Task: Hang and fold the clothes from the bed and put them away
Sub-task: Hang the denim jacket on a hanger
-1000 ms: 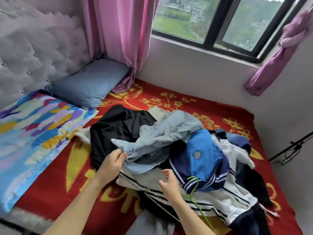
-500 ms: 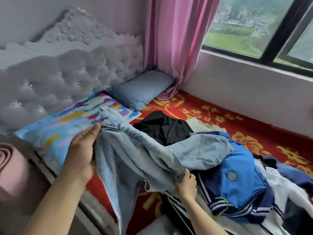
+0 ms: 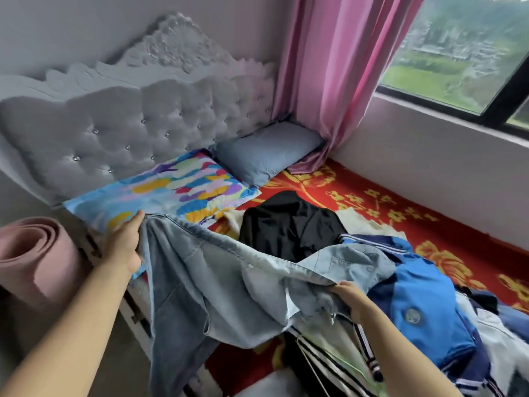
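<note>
- Since half a second ago, the denim garment (image 3: pixel 217 282) is stretched wider between the two hands, with more of it off the pile.
- I see the left hand (image 3: pixel 126 245) at nine o'clock grasping the denim's edge.
- At five o'clock the right hand (image 3: pixel 347 296) is clenched round bunched denim.
- Loose denim hangs over the edge of the bed (image 3: pixel 429 213) at seven o'clock.
- At four o'clock a blue jacket (image 3: pixel 415 296) touches the denim, and a black garment (image 3: pixel 289 224) lies at twelve o'clock from it.

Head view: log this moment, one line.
left hand: grips denim garment | right hand: grips denim garment | garment: spread between hands, partly on clothes pile
</note>
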### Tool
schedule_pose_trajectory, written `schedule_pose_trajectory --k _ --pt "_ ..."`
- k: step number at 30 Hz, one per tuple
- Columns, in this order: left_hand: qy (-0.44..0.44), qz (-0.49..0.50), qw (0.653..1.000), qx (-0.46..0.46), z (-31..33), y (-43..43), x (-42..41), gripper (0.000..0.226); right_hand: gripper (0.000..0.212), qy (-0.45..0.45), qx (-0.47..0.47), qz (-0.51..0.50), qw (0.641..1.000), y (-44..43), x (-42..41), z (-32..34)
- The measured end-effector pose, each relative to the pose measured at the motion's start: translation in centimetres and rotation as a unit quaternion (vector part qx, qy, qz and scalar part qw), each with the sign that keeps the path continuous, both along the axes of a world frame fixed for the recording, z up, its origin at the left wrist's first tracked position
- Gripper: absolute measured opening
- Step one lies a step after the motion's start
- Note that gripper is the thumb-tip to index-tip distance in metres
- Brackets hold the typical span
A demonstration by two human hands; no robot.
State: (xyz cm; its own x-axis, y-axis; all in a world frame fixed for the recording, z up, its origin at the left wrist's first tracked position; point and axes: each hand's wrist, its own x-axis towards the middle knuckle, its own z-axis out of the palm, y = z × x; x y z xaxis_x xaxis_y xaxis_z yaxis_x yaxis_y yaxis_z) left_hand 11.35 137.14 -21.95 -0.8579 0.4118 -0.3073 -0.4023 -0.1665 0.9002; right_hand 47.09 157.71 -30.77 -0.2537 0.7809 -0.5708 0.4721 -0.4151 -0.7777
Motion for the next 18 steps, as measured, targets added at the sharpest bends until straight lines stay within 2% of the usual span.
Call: schedule_pose_trajectory --k 1,3,4,7,8,10,11,12,14,16,18 --pt "-0.003 -0.002 1.0 -0.014 -0.9 0.8 -0.9 0.027 0.006 -0.048 0.01 0.069 0.996 0.6 0.0 1.6" --pt "0.005 -0.005 0.999 -0.042 -2.5 2.1 -2.2 0.027 0.021 -0.159 0.041 0.233 0.959 1.6 -0.4 4.9" --pt "0.001 -0.013 0.999 -0.044 -3.0 2.7 -3.3 0.026 0.024 -0.178 0.052 0.282 0.941 2.1 -0.9 6.9" --pt "0.021 -0.052 0.998 -0.025 -2.5 4.5 -7.4 0.026 0.02 -0.126 0.092 0.331 0.931 3.2 -3.1 13.6" --pt "0.027 -0.071 0.997 -0.011 -2.0 5.1 -9.0 0.026 0.028 -0.093 0.101 0.318 0.938 3.2 -3.8 15.8" --pt "0.052 -0.087 0.995 0.012 -0.7 6.4 -12.1 0.035 0.064 -0.032 0.128 0.281 0.951 4.0 -5.3 19.1" --pt "0.068 -0.077 0.994 0.023 -0.3 7.3 -13.5 0.035 0.075 -0.037 0.144 0.276 0.949 4.4 -5.9 20.0" --pt "0.082 -0.067 0.994 0.03 0.1 8.0 -14.6 0.032 0.071 -0.074 0.152 0.292 0.942 4.6 -6.6 20.2" --pt "0.102 -0.069 0.992 0.041 0.4 9.5 -16.8 0.025 0.053 -0.211 0.148 0.338 0.905 4.8 -8.4 18.8" --pt "0.131 -0.083 0.988 0.02 -0.6 11.0 -18.7 0.021 0.05 -0.318 0.116 0.395 0.854 4.1 -10.6 16.3" --pt "0.159 -0.093 0.983 -0.013 -2.3 11.9 -20.3 0.014 0.056 -0.364 0.083 0.424 0.825 3.3 -12.5 13.4"
